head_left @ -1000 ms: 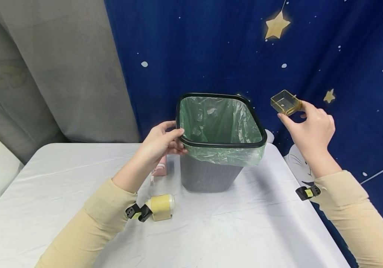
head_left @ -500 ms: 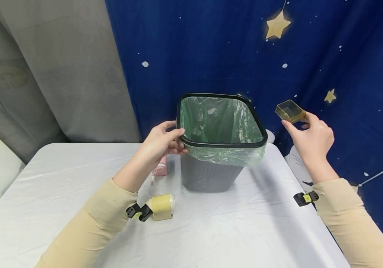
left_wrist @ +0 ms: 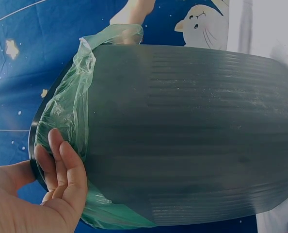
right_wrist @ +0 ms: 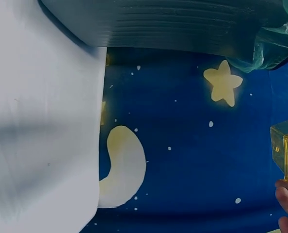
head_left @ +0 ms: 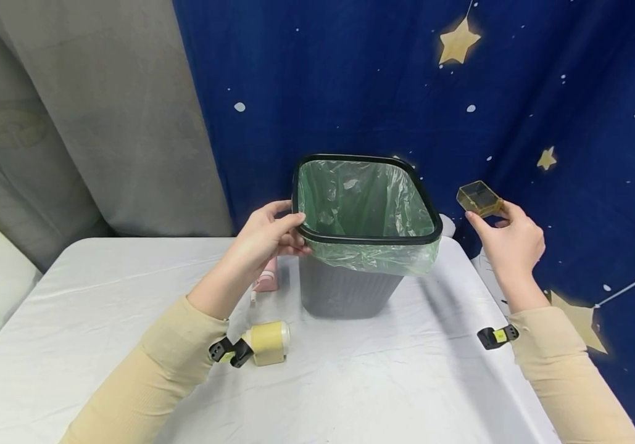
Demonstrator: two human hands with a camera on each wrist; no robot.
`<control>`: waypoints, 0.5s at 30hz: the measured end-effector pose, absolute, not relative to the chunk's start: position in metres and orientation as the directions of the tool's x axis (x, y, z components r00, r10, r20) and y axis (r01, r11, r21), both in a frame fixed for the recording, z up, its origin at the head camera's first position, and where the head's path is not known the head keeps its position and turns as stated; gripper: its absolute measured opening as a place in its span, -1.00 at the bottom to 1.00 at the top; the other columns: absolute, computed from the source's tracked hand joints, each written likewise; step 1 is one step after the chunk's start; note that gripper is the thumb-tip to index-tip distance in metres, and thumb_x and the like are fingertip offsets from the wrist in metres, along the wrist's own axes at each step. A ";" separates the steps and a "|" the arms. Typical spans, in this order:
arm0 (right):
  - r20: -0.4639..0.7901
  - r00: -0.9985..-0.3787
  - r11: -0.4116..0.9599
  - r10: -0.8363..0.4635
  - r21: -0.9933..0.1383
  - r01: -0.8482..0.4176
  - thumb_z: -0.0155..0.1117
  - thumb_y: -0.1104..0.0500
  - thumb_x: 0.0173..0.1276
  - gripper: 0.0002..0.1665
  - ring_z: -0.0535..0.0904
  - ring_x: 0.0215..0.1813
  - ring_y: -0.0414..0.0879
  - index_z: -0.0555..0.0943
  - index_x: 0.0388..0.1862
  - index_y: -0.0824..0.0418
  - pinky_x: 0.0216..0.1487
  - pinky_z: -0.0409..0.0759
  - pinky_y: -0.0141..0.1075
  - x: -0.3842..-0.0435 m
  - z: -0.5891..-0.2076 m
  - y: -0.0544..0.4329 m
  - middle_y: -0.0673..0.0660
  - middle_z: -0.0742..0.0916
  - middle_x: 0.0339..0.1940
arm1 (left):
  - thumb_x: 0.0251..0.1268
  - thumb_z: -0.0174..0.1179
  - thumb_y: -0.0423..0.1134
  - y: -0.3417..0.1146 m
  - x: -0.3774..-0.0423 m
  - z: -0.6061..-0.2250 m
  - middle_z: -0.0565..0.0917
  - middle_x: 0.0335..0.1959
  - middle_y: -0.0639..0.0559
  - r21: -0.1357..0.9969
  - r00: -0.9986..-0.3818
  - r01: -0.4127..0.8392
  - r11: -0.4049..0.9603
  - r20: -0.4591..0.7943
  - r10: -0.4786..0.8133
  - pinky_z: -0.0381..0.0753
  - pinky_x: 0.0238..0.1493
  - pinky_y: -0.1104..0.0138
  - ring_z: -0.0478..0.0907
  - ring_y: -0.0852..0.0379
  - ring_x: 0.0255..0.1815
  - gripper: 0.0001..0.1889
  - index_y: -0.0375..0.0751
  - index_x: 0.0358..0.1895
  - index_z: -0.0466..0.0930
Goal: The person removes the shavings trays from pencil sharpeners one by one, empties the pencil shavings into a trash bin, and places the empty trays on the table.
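A grey trash bin (head_left: pixel 345 287) with a black rim stands on the table, a green plastic bag (head_left: pixel 373 256) lining it and folded over the rim. My left hand (head_left: pixel 267 234) grips the rim at its left corner, thumb on top; the left wrist view shows the fingers (left_wrist: pixel 69 174) against the bag's folded edge. Off to the bin's right, in the air, my right hand (head_left: pixel 511 243) pinches a small clear yellow plastic box (head_left: pixel 479 198) between thumb and fingers. In the right wrist view the box (right_wrist: pixel 282 150) shows only partly, at the right edge.
A yellow and white bottle-like container (head_left: pixel 267 343) lies near my left wrist. Behind my left hand, a pink object (head_left: pixel 267 277) is partly hidden beside the bin. The white-covered table (head_left: pixel 361 382) ends at right, and a blue star curtain (head_left: pixel 339 80) hangs behind.
My right hand has lowered with the yellow box, and the box has tilted somewhat. The left hand and the bin have stayed in place.
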State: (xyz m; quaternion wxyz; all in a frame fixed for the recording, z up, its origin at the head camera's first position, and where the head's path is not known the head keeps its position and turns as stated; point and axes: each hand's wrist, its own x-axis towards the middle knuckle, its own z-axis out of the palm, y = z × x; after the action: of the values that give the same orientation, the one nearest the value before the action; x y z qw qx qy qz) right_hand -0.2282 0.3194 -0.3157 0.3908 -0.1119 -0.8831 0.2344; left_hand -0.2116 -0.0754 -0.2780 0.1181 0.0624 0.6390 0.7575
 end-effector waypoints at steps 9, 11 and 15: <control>0.586 -0.701 0.841 0.407 -0.540 0.037 0.41 -0.25 0.13 -0.26 0.61 -0.20 0.09 0.60 0.14 0.20 -0.17 0.40 0.04 -0.229 -0.338 0.320 0.20 0.73 -0.10 | 0.43 0.06 -0.32 -0.076 -0.212 -0.278 0.57 -0.57 -0.08 0.982 -0.963 -0.094 -0.161 -0.048 0.265 0.68 -0.29 0.18 0.60 0.10 -0.61 -0.42 -0.35 0.41 0.07; 0.567 -0.712 0.835 0.413 -0.548 0.049 0.39 -0.26 0.13 -0.25 0.61 -0.21 0.09 0.60 0.15 0.21 -0.17 0.39 0.04 -0.229 -0.342 0.320 0.21 0.73 -0.09 | 0.43 0.06 -0.32 -0.076 -0.211 -0.278 0.57 -0.57 -0.08 0.982 -0.963 -0.093 -0.163 -0.047 0.267 0.68 -0.29 0.18 0.60 0.11 -0.61 -0.42 -0.35 0.41 0.07; 0.535 -0.734 0.830 0.419 -0.554 0.069 0.37 -0.28 0.15 -0.24 0.60 -0.20 0.11 0.59 0.16 0.22 -0.18 0.40 0.05 -0.229 -0.352 0.321 0.23 0.72 -0.08 | 0.44 0.06 -0.32 -0.076 -0.210 -0.278 0.57 -0.56 -0.08 0.983 -0.962 -0.095 -0.158 -0.050 0.267 0.68 -0.29 0.18 0.59 0.11 -0.61 -0.42 -0.35 0.41 0.07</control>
State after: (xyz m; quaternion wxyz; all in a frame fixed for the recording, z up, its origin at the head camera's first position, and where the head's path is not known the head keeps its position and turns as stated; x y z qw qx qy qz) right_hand -0.2289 0.3206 -0.3521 0.3385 -0.1364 -0.8945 0.2581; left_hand -0.2103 -0.0760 -0.2777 0.1196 0.0675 0.6377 0.7579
